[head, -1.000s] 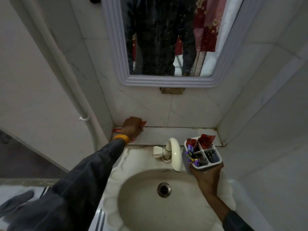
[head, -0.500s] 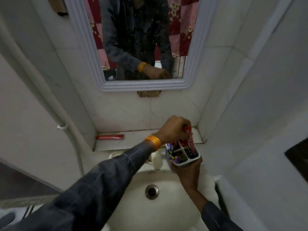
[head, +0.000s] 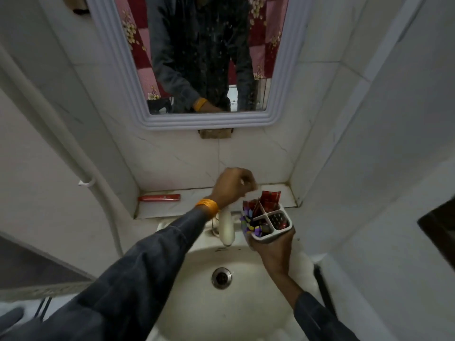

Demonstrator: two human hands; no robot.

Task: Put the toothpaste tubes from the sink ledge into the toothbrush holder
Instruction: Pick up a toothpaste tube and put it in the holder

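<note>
My left hand (head: 234, 187) hangs loosely curled and empty just above the toothbrush holder (head: 269, 227), wrist bent down; my right hand (head: 273, 247) grips that holder from below.

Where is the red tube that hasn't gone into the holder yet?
The red tube lies flat at the left end of the ledge behind the sink, near the left wall, left of the left hand.

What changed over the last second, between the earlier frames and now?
The left hand carried a red tube from the ledge to the toothbrush holder, released it and is lifting away empty. The right hand still holds the holder; one toothpaste tube remains on the ledge.
</note>
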